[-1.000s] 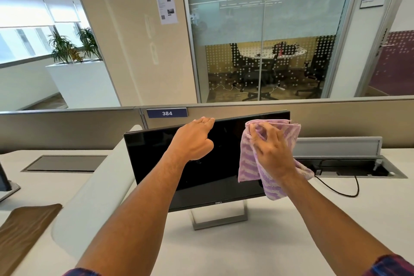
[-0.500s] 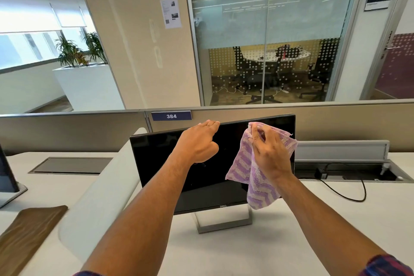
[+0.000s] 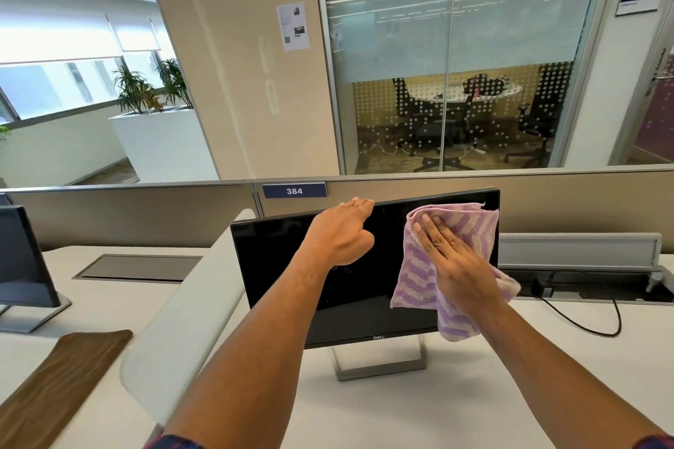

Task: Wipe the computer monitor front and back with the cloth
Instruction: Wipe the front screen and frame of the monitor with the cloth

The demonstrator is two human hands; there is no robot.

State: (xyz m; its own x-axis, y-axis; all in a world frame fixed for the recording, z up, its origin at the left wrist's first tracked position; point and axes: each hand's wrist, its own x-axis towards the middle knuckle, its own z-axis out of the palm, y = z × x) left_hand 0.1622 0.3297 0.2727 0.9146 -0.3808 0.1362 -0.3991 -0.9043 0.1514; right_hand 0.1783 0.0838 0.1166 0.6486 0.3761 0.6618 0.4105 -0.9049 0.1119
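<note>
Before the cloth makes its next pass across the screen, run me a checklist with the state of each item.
1. Cloth flat on the screen: ok, the right hand presses it there with straight fingers.
2. Monitor steadied: ok, the left hand rests on its top edge.
3. Unwiped screen to the left is free of obstacles: ok, apart from the left forearm crossing it.
4. Stand square on the desk: ok.
5. Cable clear of the wiping path: ok, it lies on the desk to the right.
6. Back of monitor wiped: cannot tell, it is hidden.
</note>
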